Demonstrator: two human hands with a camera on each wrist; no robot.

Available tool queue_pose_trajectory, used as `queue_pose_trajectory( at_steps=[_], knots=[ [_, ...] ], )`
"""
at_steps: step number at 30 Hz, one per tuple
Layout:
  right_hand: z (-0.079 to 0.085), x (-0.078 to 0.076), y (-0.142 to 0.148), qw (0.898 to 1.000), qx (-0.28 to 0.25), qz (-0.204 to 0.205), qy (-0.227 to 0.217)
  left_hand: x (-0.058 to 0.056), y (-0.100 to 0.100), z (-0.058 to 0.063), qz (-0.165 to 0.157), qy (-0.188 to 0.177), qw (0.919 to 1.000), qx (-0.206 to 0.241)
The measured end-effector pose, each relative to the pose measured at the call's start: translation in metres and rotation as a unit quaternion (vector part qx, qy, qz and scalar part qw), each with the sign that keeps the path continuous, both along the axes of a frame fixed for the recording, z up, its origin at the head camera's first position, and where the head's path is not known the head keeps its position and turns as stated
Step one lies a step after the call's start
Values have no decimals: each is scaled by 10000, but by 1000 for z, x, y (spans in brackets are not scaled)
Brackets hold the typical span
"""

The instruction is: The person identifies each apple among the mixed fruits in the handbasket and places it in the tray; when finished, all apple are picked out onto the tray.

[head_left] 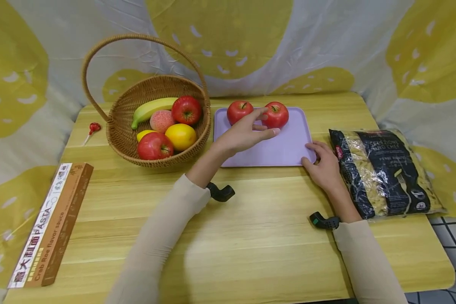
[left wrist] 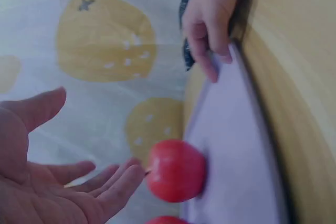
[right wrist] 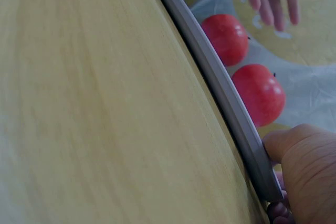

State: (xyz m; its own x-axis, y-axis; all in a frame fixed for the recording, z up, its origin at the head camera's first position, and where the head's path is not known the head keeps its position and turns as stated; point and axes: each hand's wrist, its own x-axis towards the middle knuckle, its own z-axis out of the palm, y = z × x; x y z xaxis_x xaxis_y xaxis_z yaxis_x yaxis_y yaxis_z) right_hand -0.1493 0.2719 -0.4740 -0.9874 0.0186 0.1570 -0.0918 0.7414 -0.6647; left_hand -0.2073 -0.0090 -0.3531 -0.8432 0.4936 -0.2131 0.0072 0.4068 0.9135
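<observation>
Where the surface [head_left: 266, 236] ends, cloth [head_left: 220, 38]: white with big yellow fruit prints, hanging behind and along both sides.
Surface: pale wood with rounded front corners.
Sleeves [head_left: 159, 245]: beige, on a person's two arms reaching in from the near side.
Basket [head_left: 121, 133]: woven, with a tall arched handle, standing at the back left, just beside the tray [head_left: 258, 154].
Bag [head_left: 391, 173]: pasta in dark and clear plastic, lying on the right.
Tray: lilac, shallow, flat on the surface between basket and bag.
Box [head_left: 53, 223]: long, brown and white, marked PASTA and "Crab Roe flavor sauce", lying at an angle by the left edge.
Left grip [head_left: 247, 133]: fingers and thumb apart, holding nothing, raised above the tray close to its apples [head_left: 239, 113].
Right grip [head_left: 323, 166]: clamped on the tray, thumb and fingers at its near right corner, just left of the bag.
Banana [head_left: 152, 109]: yellow with a greenish tip, at the back of the basket.
Apples: red; two near each other on the back part of the tray, two more in the basket.
Lemons [head_left: 180, 137]: one in the basket's front right, another partly hidden behind an apple.
Peach [head_left: 162, 121]: pinkish, amid the basket's fruit.
Wrist mounts [head_left: 221, 192]: dark, one per arm.
Lollipop [head_left: 94, 127]: red, thin-sticked, left of the basket.
</observation>
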Motion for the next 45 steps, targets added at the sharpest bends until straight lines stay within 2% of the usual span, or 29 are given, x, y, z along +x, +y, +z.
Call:
queue_pose_trajectory(
  at_steps=[5,9,13,19,23,25,28,30,35,38,41,45],
  knots=[
    [2,1,2,9999,-10,-58,106,17,-17,23,-583,874,9944,-137],
    [0,0,0,10000,-14,-8,24,30,-35,36,-621,1488,9867,-201],
    [1,1,-1,10000,-9,-39,22,41,-58,39,-308,1780,9835,-132],
    [2,2,-1,10000,11,-52,11,48,-91,33,212,2143,9765,23],
    [-1,3,-1,10000,11,-16,-44,54,-118,35,498,2455,9681,16],
    [-2,3,-1,10000,18,-4,-61,55,-133,37,654,2679,9612,-98],
    [-1,3,-1,10000,33,-12,-56,52,-155,37,872,2868,9538,-224],
    [0,3,0,10000,33,-28,-52,49,-169,37,1008,3086,9446,-474],
    [1,2,0,10000,16,-47,-60,47,-197,33,1213,3361,9271,-1133],
    [2,2,0,10000,17,-47,-44,45,-210,30,1225,3364,9211,-1533],
    [2,2,-1,10000,16,-34,-36,45,-222,27,1167,3278,9184,-1883],
    [1,1,-2,10000,21,-20,-62,48,-233,24,1117,3001,9224,-2158]
  ],
)
